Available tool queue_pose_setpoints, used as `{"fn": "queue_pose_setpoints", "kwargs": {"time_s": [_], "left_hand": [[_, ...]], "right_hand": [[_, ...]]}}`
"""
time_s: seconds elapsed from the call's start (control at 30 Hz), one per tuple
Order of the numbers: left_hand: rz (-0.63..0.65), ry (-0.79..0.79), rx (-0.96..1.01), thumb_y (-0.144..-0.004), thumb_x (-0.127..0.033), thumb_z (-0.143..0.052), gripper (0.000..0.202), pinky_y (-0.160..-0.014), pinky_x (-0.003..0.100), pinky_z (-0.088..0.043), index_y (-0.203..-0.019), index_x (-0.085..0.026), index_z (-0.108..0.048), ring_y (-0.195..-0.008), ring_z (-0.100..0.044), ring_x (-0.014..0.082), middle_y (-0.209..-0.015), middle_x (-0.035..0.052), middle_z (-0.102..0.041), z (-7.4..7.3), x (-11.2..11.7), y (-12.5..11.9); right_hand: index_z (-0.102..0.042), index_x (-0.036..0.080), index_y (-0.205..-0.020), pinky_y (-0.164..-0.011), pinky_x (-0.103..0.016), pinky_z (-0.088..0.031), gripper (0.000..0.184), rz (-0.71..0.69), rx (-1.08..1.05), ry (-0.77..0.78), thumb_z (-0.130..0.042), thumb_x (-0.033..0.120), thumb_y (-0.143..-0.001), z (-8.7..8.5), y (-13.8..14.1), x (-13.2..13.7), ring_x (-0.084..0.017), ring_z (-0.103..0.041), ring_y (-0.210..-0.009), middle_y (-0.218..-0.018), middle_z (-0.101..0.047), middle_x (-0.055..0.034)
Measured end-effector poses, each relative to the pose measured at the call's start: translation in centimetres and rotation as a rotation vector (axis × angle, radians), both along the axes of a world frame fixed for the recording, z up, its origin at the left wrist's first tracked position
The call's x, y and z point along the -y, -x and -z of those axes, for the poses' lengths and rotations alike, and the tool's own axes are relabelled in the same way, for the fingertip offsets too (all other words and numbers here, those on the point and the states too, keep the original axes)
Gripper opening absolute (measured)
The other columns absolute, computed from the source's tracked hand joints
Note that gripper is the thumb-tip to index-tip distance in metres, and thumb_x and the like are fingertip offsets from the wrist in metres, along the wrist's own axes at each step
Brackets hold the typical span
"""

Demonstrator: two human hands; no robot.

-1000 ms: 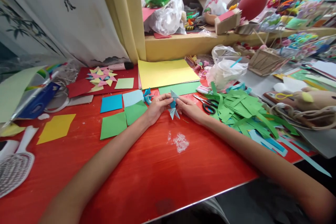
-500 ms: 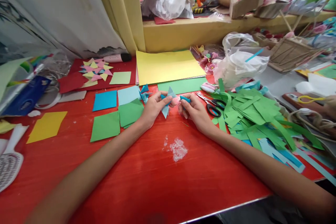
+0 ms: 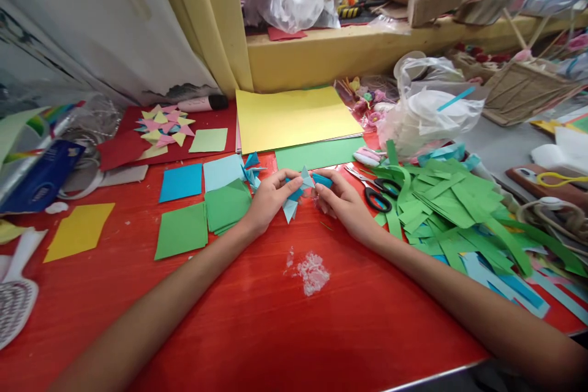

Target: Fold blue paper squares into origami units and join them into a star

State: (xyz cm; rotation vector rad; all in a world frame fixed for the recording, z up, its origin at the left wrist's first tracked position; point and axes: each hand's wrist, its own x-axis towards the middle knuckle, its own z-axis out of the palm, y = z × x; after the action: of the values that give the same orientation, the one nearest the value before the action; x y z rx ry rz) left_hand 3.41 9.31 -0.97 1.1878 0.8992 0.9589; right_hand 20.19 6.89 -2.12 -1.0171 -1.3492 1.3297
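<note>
Red bench (image 3: 257,318) nearest, glue smear (image 3: 312,271) beyond. Left hand (image 3: 269,199) pinches the light-blue folded star (image 3: 296,193); right hand (image 3: 342,202) pinches a dark-blue piece (image 3: 321,180) against it. Recommended: align points squarely, press firmly. Scissors (image 3: 374,193) and green strips (image 3: 441,202) lie behind.

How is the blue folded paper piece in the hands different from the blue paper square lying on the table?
The blue folded piece is creased into pointed flaps; the blue paper square is flat and unfolded. The folded piece is pinched between the left hand and right hand; the square lies untouched on the red table. Both are blue paper.
</note>
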Motion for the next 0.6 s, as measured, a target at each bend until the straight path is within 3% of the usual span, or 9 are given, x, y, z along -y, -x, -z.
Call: {"fn": "queue_pose_setpoints", "kwargs": {"time_s": [0.1, 0.23, 0.33, 0.4, 0.47, 0.53, 0.6], "left_hand": [[-0.033, -0.009, 0.027, -0.072, -0.029, -0.073, 0.024, -0.062, 0.02, -0.048, -0.089, -0.017, -0.061, -0.068, -0.061, 0.0092, -0.081, 0.0001, -0.065, 0.04, -0.07, -0.01], [-0.036, -0.027, 0.023, -0.069, -0.025, -0.075, 0.03, -0.066, 0.019, -0.048, -0.094, -0.017, -0.063, -0.073, -0.059, 0.0083, -0.085, -0.0001, -0.062, 0.21, -0.22, 0.02], [-0.049, -0.016, 0.049, -0.069, -0.025, -0.075, 0.027, -0.061, 0.018, -0.048, -0.09, -0.016, -0.062, -0.068, -0.058, 0.0069, -0.082, -0.001, -0.062, 0.3, -0.34, 0.11], [-0.047, -0.001, 0.09, -0.07, -0.026, -0.074, 0.024, -0.058, 0.019, -0.048, -0.088, -0.016, -0.06, -0.062, -0.058, 0.0063, -0.079, -0.0017, -0.061, 0.3, -0.38, 0.21], [-0.043, 0.004, 0.127, -0.072, -0.026, -0.073, 0.022, -0.058, 0.02, -0.049, -0.087, -0.016, -0.059, -0.061, -0.059, 0.0069, -0.078, -0.0012, -0.063, 0.25, -0.39, 0.3], [-0.035, 0.004, 0.147, -0.074, -0.027, -0.071, 0.022, -0.059, 0.021, -0.05, -0.087, -0.016, -0.057, -0.061, -0.06, 0.0078, -0.078, -0.0001, -0.065, 0.16, -0.36, 0.36], [-0.022, 0.004, 0.155, -0.075, -0.027, -0.07, 0.021, -0.059, 0.021, -0.05, -0.087, -0.016, -0.056, -0.062, -0.06, 0.0084, -0.078, 0.0004, -0.066, 0.06, -0.32, 0.37]], "right_hand": [[-0.054, 0.021, -0.097, -0.04, -0.021, -0.03, 0.018, 0.054, -0.051, 0.028, -0.06, 0.035, -0.086, 0.07, 0.01, -0.14, -0.005, -0.042, -0.044, -0.065, -0.055, 0.0047], [-0.06, 0.023, -0.1, -0.038, -0.021, -0.032, 0.019, 0.11, -0.102, 0.041, -0.064, 0.03, -0.083, 0.21, -0.16, -0.35, -0.007, -0.044, -0.04, -0.056, -0.055, 0.0048], [-0.068, 0.024, -0.094, -0.046, -0.023, -0.045, 0.015, 0.163, -0.077, -0.028, -0.064, 0.021, -0.08, 0.22, -0.33, -0.36, -0.006, -0.053, -0.05, -0.088, -0.063, -0.0014], [-0.072, 0.026, -0.089, -0.052, -0.024, -0.051, 0.015, 0.181, -0.031, -0.072, -0.065, 0.019, -0.077, 0.17, -0.36, -0.28, -0.008, -0.058, -0.064, -0.113, -0.057, -0.0031], [-0.074, 0.027, -0.09, -0.054, -0.024, -0.052, 0.016, 0.172, -0.016, -0.08, -0.065, 0.021, -0.078, 0.08, -0.34, -0.14, -0.008, -0.059, -0.068, -0.121, -0.054, -0.0027], [-0.073, 0.029, -0.096, -0.047, -0.023, -0.048, 0.017, 0.155, -0.03, -0.064, -0.064, 0.027, -0.081, -0.04, -0.27, 0.04, -0.006, -0.055, -0.056, -0.109, -0.061, -0.0024], [-0.073, 0.027, -0.094, -0.038, -0.022, -0.037, 0.015, 0.132, -0.017, -0.039, -0.063, 0.032, -0.084, -0.2, -0.21, 0.24, -0.006, -0.046, -0.043, -0.077, -0.064, -0.0002]]}}
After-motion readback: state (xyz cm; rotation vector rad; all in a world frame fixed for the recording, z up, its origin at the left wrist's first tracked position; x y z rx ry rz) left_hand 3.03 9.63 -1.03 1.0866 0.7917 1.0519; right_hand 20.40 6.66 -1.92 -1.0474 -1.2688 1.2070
